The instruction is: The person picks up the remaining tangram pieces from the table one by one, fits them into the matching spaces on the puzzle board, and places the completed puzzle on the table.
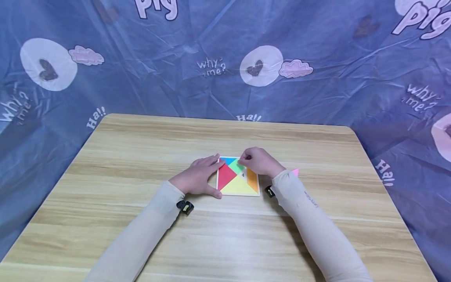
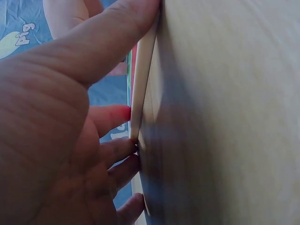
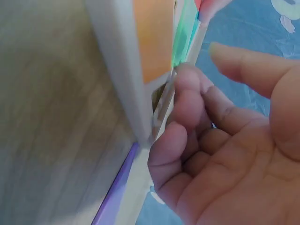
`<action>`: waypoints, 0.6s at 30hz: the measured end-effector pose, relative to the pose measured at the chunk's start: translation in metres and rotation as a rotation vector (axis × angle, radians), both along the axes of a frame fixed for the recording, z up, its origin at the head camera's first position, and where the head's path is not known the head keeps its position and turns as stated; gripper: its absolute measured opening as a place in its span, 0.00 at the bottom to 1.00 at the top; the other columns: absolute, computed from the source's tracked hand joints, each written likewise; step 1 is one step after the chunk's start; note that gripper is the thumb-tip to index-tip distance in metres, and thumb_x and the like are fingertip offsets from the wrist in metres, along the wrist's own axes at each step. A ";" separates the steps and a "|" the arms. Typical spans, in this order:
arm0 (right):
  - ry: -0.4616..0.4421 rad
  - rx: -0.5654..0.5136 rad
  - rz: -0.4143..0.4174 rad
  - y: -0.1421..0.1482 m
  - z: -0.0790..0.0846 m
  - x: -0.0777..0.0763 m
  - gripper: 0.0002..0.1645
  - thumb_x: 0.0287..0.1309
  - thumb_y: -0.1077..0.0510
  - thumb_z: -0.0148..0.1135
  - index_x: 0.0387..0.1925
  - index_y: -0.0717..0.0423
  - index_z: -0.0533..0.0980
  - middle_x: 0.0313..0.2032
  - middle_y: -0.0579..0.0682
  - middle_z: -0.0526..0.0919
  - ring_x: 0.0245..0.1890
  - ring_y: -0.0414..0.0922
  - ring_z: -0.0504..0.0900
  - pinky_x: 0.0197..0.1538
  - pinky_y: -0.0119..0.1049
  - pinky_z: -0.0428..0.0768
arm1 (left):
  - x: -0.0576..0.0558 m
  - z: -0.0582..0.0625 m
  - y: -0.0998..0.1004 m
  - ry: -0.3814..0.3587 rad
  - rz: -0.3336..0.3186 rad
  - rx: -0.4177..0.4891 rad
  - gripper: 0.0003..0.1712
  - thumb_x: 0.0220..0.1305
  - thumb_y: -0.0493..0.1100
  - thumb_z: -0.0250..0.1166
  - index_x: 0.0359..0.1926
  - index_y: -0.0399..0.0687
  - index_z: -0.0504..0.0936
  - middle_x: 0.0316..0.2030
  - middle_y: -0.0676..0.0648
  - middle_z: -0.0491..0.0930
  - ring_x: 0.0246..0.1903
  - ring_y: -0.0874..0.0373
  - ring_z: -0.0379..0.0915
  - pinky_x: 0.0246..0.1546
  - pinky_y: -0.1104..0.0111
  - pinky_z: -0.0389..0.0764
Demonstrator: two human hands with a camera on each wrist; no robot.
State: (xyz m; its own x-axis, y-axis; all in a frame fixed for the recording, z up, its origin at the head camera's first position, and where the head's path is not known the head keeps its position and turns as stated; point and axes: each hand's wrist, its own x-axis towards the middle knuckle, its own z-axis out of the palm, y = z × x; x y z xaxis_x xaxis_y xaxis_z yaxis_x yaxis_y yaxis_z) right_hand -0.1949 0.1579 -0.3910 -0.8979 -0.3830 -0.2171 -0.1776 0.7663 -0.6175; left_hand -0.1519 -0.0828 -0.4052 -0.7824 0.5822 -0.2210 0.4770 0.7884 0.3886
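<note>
A tangram board [image 1: 259,194] lies flat on the table. Its red piece [image 1: 225,177], blue piece [image 1: 227,161], yellow piece [image 1: 239,188] and orange piece [image 1: 252,181] sit within the pale frame. My left hand [image 1: 197,177] spans the board's left side, thumb by the near corner and fingers along the far part. One index fingertip of my right hand [image 1: 258,160] touches the green piece [image 1: 235,166]; the thumb stands apart and the other fingers are loosely bent. Beside the green piece is a pale recess [image 1: 243,174] with a dark mark. The right hand hides the far right corner.
Right of the board, a pink piece [image 1: 295,171] shows partly behind the sleeve. In the right wrist view a purple piece [image 3: 117,187] lies by the frame; whether it is the same one I cannot tell. A blue printed cloth [image 1: 218,94] surrounds the wooden table [image 1: 148,145].
</note>
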 end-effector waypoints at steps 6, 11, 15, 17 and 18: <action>0.014 -0.043 0.020 0.018 0.003 0.004 0.10 0.62 0.48 0.59 0.36 0.48 0.79 0.33 0.46 0.80 0.31 0.44 0.75 0.36 0.37 0.76 | -0.001 -0.002 0.000 0.001 -0.001 0.002 0.65 0.40 0.75 0.67 0.75 0.63 0.47 0.75 0.50 0.39 0.73 0.53 0.35 0.70 0.56 0.44; 0.116 -0.069 -0.050 0.049 0.017 0.011 0.09 0.62 0.48 0.59 0.37 0.48 0.80 0.33 0.47 0.81 0.33 0.45 0.74 0.39 0.38 0.73 | 0.000 -0.003 0.001 -0.002 -0.007 0.012 0.64 0.40 0.75 0.68 0.74 0.65 0.47 0.75 0.49 0.39 0.73 0.53 0.35 0.70 0.56 0.44; 0.195 -0.083 -0.149 0.070 0.022 0.017 0.10 0.63 0.49 0.58 0.38 0.48 0.79 0.33 0.49 0.81 0.32 0.45 0.74 0.39 0.39 0.72 | -0.001 -0.003 0.001 0.013 0.006 0.014 0.69 0.38 0.75 0.69 0.75 0.56 0.44 0.75 0.50 0.41 0.73 0.55 0.37 0.70 0.59 0.45; 0.220 -0.091 -0.180 0.076 0.021 0.019 0.09 0.63 0.50 0.57 0.38 0.49 0.79 0.32 0.50 0.80 0.32 0.45 0.74 0.38 0.39 0.72 | -0.001 -0.003 0.001 0.021 0.013 0.010 0.72 0.37 0.75 0.69 0.75 0.50 0.42 0.75 0.51 0.42 0.73 0.56 0.37 0.70 0.60 0.44; 0.231 -0.087 -0.188 0.078 0.020 0.019 0.09 0.63 0.50 0.57 0.38 0.50 0.79 0.32 0.49 0.80 0.32 0.45 0.74 0.38 0.38 0.72 | -0.002 -0.002 0.001 0.022 0.016 0.008 0.73 0.37 0.75 0.69 0.75 0.49 0.41 0.75 0.51 0.42 0.73 0.57 0.37 0.70 0.61 0.44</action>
State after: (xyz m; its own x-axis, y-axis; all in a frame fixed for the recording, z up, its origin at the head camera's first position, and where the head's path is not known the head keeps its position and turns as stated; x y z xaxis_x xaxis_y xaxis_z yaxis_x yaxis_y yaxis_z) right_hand -0.1756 0.2357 -0.3705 -0.9765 -0.2139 0.0277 -0.1814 0.7449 -0.6421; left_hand -0.1536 -0.0821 -0.4077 -0.7963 0.5714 -0.1985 0.4729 0.7927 0.3847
